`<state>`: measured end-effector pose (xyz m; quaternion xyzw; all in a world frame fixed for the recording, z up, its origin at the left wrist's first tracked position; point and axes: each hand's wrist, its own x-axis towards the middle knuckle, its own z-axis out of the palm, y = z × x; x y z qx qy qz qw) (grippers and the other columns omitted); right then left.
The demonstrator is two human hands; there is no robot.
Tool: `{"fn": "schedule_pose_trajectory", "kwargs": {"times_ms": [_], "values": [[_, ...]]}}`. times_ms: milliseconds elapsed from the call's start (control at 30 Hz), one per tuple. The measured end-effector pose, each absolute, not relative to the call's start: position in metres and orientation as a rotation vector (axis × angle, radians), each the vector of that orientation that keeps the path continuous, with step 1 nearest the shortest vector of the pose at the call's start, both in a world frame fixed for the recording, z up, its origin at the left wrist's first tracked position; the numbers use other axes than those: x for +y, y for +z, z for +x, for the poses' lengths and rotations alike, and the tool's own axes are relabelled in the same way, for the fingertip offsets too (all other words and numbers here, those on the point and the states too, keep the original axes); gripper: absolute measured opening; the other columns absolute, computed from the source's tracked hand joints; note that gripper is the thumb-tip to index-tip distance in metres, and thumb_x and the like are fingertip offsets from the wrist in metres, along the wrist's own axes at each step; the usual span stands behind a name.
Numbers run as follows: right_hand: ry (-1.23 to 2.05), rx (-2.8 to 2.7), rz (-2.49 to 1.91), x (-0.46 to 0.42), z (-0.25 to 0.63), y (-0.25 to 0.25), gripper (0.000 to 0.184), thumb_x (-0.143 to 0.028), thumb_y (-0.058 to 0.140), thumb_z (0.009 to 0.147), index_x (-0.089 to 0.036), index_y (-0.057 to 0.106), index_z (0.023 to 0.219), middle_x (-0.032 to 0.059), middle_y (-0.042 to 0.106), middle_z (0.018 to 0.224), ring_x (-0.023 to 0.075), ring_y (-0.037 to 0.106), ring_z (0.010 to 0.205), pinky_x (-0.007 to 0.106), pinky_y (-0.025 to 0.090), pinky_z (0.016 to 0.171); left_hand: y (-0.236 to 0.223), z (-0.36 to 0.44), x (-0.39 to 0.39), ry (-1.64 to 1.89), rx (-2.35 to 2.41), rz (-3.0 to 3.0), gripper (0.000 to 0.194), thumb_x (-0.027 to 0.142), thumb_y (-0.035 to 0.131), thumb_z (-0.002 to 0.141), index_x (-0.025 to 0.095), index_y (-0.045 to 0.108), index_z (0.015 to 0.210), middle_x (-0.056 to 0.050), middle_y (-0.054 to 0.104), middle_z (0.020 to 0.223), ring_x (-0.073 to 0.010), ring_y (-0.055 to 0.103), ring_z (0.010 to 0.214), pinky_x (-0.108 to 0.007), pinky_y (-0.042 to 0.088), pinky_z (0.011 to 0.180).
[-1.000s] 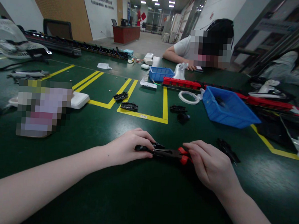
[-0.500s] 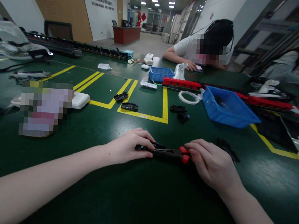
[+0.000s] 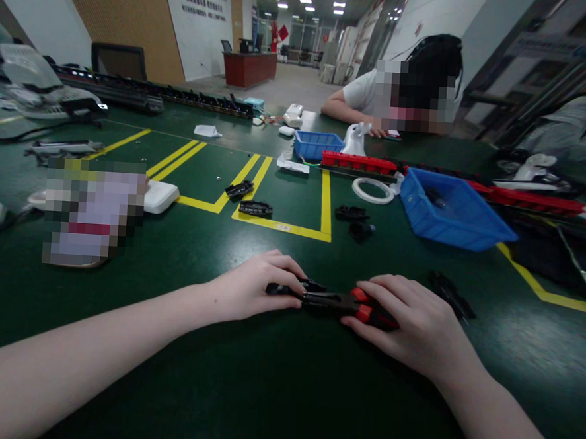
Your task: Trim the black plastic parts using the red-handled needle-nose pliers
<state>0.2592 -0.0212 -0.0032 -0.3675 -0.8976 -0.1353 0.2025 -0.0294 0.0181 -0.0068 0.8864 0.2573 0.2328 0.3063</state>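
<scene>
My left hand [image 3: 262, 285] pinches a small black part [image 3: 279, 289] between thumb and fingers, just above the dark green table. Wrapped round the red and black handles of a pair of pliers [image 3: 336, 302] is my right hand [image 3: 410, 321]. The dark jaws of the pliers point left and reach to the black part at my left fingertips. Whether they grip it cannot be made out. Another long black piece [image 3: 451, 297] lies on the table just beyond my right hand.
Several small black parts [image 3: 255, 208] lie ahead, around yellow tape lines [image 3: 292, 229]. A blue bin [image 3: 456, 216] stands at the right, beside a white ring [image 3: 373, 190]. Red strips [image 3: 359, 162] lie behind. A white box [image 3: 160, 197] is at left. Across the table leans a person [image 3: 360, 94].
My right hand has shifted its hold on the pliers: the thumb now lies along the near handle, and more of the handles shows. My left hand has hardly moved.
</scene>
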Motion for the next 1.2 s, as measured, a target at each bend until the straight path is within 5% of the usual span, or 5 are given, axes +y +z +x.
{"fn": "schedule_pose_trajectory", "kwargs": {"times_ms": [1200], "values": [[-0.373,-2.480,-1.021,-0.021,0.257,0.002,0.026,-0.037,0.061,0.088,-0.012,0.065,0.092,0.0114,0.070,0.085,0.0199,0.065,0.069,0.033,0.054,0.061,-0.008,-0.031,0.020,0.574,0.670,2.338,0.016,0.024,0.068,0.090,0.019,0.073,0.105,-0.006,0.066,0.117,-0.0196,0.060,0.106,-0.035,0.050,0.090]]}}
